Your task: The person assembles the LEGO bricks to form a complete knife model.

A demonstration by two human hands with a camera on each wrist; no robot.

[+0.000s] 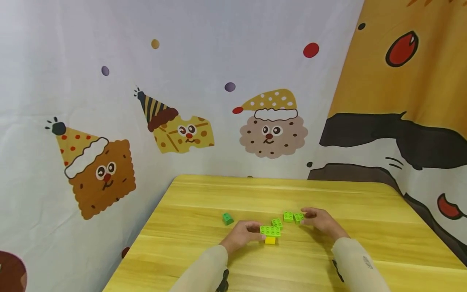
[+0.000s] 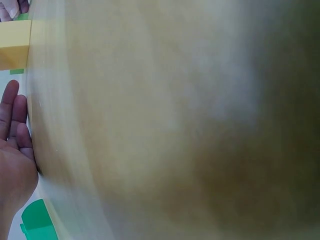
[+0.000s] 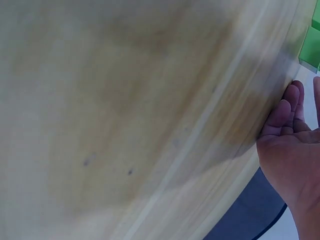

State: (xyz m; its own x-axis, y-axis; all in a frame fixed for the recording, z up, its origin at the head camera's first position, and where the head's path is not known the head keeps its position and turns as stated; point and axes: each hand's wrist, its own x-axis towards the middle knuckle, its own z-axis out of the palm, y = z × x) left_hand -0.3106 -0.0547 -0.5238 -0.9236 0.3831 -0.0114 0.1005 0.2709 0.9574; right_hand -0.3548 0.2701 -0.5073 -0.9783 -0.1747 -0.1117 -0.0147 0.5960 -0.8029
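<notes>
A long light-green toy building brick [image 1: 270, 230] sits on top of a yellow brick [image 1: 270, 240] near the middle of the table. My left hand [image 1: 241, 236] rests at its left end, thumb tip right at the brick's edge and fingers loosely extended. In the left wrist view, the left fingertips [image 2: 11, 85] lie just short of the yellow brick [image 2: 14, 44]. My right hand [image 1: 321, 221] is beside a small light-green brick [image 1: 298, 218], with thumb and forefinger spread apart close to it. The right wrist view shows relaxed fingers [image 3: 280, 112] below green bricks [image 3: 311, 47].
Another small light-green brick [image 1: 288, 216] stands left of the one by my right hand. One more light-green brick [image 1: 277, 223] is just behind the long brick. A dark-green brick [image 1: 228, 219] lies farther left on the wooden table [image 1: 197, 202]. A printed curtain [image 1: 204, 52] hangs behind.
</notes>
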